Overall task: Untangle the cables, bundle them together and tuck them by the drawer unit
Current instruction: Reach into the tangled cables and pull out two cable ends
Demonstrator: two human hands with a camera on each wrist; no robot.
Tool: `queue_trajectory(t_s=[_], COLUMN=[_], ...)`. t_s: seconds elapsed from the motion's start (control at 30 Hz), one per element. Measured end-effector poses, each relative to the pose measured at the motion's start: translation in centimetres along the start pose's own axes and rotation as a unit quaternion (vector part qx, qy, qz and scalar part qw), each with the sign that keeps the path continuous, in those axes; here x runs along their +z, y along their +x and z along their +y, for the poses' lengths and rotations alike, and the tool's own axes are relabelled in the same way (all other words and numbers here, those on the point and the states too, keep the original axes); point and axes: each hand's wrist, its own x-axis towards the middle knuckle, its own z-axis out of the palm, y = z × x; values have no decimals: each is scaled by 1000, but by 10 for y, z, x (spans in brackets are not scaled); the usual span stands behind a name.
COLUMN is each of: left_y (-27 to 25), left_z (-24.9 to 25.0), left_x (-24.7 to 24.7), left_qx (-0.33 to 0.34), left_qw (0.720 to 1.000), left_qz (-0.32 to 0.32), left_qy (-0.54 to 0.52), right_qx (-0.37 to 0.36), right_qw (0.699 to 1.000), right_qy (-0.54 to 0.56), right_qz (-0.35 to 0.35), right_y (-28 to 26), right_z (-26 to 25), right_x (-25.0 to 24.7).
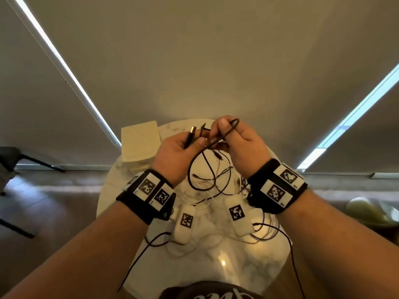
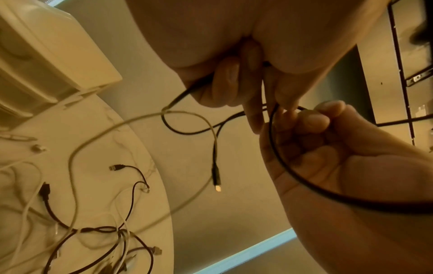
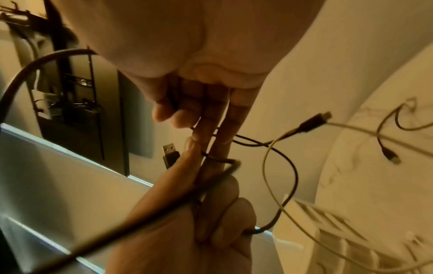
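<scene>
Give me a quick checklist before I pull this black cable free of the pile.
1. Left hand grip on black cable near its USB plug: ok.
2. Right hand grip on the cable loop: ok.
3. Cable clear of white cable: not ok, they cross below the left hand.
4. Remaining pile on round table untangled: not ok.
5. Drawer unit reachable at the table's far left: ok.
6. Hanging end free of knots: cannot tell.
</scene>
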Motion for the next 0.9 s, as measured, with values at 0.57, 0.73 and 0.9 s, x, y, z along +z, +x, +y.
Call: queue_trajectory(t_s=[0.57,0.73,0.9], left_y=[1,-1,-4], left_z=[-75,-111,-114], left_x=[46,30,24], left_qx=[-68,-150,-188], left_qw=[975,940,940], left_qz=[-98,-54,7], left_qy=[189,303,284], right_qx=[-45,-98,-7], right_qw=[966,977,908], right_qy=[238,104,-386], right_qz=[88,159,166], right_y=[-29,-36,-48], right_z=[-1,-7,24], right_x=[-37,-60,-86])
